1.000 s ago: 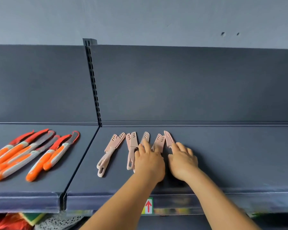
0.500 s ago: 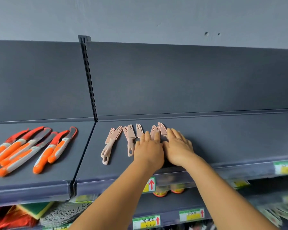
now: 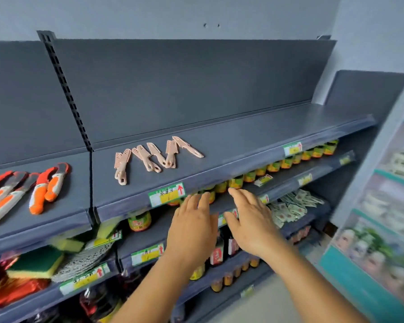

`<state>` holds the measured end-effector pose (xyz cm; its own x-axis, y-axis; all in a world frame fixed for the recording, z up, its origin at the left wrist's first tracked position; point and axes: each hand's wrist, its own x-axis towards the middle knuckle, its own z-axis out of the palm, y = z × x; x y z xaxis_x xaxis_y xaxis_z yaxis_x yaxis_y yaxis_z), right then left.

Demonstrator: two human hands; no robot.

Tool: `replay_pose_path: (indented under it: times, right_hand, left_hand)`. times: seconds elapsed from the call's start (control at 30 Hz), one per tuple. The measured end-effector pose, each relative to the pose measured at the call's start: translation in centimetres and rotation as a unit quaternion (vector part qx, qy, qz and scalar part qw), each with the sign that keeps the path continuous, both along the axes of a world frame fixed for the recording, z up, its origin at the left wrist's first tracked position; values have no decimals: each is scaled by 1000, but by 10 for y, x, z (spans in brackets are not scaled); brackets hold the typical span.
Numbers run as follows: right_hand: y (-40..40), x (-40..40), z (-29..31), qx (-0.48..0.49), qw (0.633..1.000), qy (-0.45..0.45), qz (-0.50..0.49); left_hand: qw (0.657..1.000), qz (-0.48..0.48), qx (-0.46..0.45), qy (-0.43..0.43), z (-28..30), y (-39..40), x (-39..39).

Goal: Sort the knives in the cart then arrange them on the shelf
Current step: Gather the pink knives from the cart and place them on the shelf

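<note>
Pulled both hands off pink knives, back below shelf edge. Left hand, right hand empty, fingers straight. Knives lay mid-frame above fingertips, long axes roughly front-to-back, fanned. Left hand slightly nearer. Orange knives at left.

The sheathed knives lie in a row on the shelf; left of them, on the adjoining shelf, lie larger knives, perhaps overlapping.
</note>
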<state>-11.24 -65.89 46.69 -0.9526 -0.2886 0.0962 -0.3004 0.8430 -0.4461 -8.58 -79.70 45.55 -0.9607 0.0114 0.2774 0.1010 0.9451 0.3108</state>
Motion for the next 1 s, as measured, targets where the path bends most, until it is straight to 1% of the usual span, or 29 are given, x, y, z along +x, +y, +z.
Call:
replay_pose_path:
  times: [0.13,0.27,0.47,0.67,0.8,1.0]
  right_hand:
    - [39,50,-39,-9,997,-53,-60]
    - [84,92,-74,0,986,-92,-140]
    - [157,150,-114,-6,959,-137,-246]
    - [239,201,-146,-18,926,-162,-341]
    - [307,228,-163,-37,910,-180,-371]
    - [413,257,-194,-55,904,-205,-371]
  left_hand:
    - [997,-67,19,-32,-31,42,38]
    - [989,-119,18,-86,-69,86,61]
    - [969,-190,-8,-158,-106,160,94]
    - [941,-266,0,-210,-132,251,125]
    - [927,-300,-20,-224,-152,321,144]
    - [911,-317,-54,-260,-179,423,171]
